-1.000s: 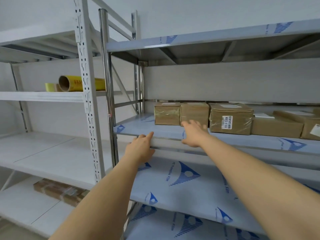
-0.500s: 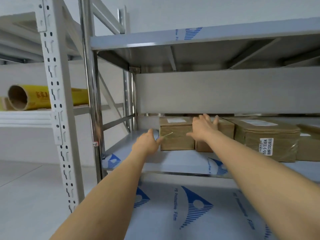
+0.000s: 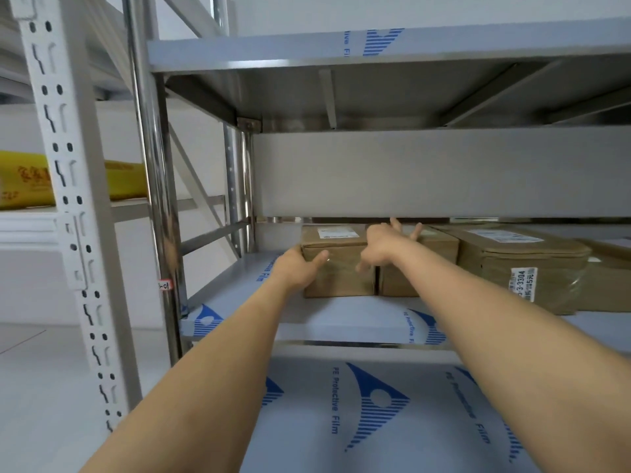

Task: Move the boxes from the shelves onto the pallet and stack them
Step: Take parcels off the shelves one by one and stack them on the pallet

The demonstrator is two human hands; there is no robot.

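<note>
Several brown cardboard boxes stand in a row on the middle metal shelf [image 3: 341,317]. My left hand [image 3: 298,269] lies against the left side of the leftmost box [image 3: 338,279], its thumb flat on the front face; its fingers are hidden behind the box. Over the tops of that box and the second box [image 3: 438,245] reaches my right hand [image 3: 384,244], fingers spread and thumb hanging down in front of the gap between them. A larger film-wrapped box [image 3: 519,264] with a white label stands to the right.
The upper shelf [image 3: 375,49] hangs low over the boxes. A steel post [image 3: 155,199] and a white perforated upright [image 3: 68,199] stand at the left, with a yellow roll [image 3: 126,180] on the neighbouring shelf. A lower shelf with blue-printed film [image 3: 375,421] lies below.
The view has closed in on the shelf. My left hand has moved from the shelf edge to the leftmost box's left side, and my right hand has reached over the box tops.
</note>
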